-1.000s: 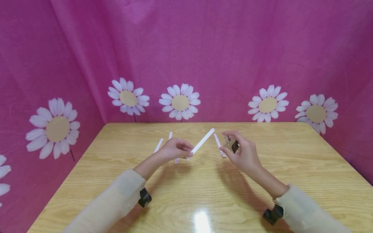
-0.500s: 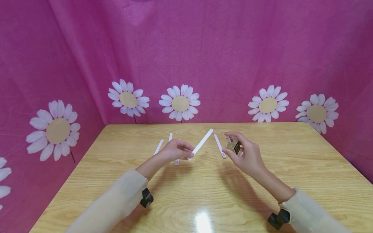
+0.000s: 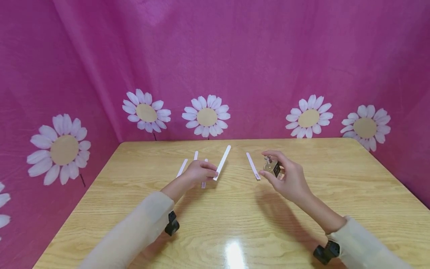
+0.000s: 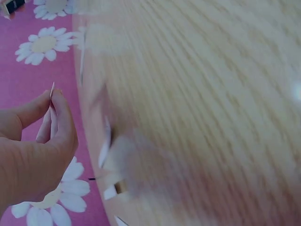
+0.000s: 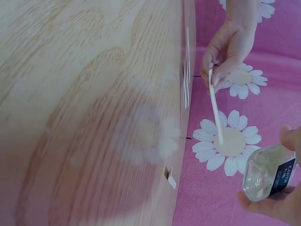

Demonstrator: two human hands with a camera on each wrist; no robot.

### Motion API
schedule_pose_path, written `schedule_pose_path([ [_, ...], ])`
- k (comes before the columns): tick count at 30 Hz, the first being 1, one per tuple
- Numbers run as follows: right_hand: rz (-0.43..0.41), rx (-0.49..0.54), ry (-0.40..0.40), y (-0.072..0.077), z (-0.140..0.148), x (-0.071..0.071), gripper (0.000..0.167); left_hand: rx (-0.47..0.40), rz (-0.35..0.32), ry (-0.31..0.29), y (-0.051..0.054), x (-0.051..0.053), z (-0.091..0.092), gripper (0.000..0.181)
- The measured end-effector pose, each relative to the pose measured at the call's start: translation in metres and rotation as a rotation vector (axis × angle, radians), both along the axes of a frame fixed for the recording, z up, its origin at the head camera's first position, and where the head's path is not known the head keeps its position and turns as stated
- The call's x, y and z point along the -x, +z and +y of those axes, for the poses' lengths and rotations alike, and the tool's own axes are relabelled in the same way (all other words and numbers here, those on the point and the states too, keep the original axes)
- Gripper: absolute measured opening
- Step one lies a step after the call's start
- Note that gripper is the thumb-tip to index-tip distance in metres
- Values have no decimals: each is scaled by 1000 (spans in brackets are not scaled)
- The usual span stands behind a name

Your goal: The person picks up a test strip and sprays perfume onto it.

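My left hand (image 3: 197, 174) pinches a white paper test strip (image 3: 223, 160) near its lower end, above the table. The strip slants up and away to the right. In the right wrist view the same strip (image 5: 215, 106) sticks out from between thumb and fingers. My right hand (image 3: 291, 178) holds a small clear perfume bottle (image 3: 270, 168) with a dark label, index finger on its top and thumb under its base. A gap separates bottle and strip. The bottle (image 5: 267, 173) shows pale liquid in the right wrist view.
Several white strips lie on the wooden table (image 3: 215, 216): one strip (image 3: 252, 166) between the hands, others, such as a strip (image 3: 182, 167), around the left hand. A pink curtain (image 3: 255, 67) with daisies stands behind the table.
My left hand has drawn the strip leftward and turned it steeper, away from the bottle. My right hand has shifted slightly right, still holding the bottle.
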State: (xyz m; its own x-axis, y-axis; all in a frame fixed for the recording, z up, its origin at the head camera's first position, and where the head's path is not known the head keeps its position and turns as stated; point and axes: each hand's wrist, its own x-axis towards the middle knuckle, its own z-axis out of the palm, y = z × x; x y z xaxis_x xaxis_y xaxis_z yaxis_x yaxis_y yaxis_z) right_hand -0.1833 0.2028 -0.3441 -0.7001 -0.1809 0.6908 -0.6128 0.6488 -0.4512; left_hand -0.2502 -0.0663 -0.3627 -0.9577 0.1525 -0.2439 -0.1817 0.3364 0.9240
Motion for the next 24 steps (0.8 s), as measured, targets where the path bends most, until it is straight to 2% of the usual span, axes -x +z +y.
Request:
schedule_pose_path([
  [5, -12, 5, -3, 0, 1, 1, 53, -21, -4, 81, -10, 11, 1, 22],
  [10, -7, 9, 2, -3, 1, 1, 53, -42, -29, 145, -16, 18, 5, 22],
  [17, -4, 15, 0, -5, 2, 0, 53, -22, -47, 190, -15, 20, 11, 18],
  [21, -4, 16, -10, -4, 5, 0, 53, -9, -21, 204, -15, 20, 12, 17],
  [24, 0, 20, -17, -4, 8, 0, 53, 35, 7, 201, -14, 20, 13, 17],
])
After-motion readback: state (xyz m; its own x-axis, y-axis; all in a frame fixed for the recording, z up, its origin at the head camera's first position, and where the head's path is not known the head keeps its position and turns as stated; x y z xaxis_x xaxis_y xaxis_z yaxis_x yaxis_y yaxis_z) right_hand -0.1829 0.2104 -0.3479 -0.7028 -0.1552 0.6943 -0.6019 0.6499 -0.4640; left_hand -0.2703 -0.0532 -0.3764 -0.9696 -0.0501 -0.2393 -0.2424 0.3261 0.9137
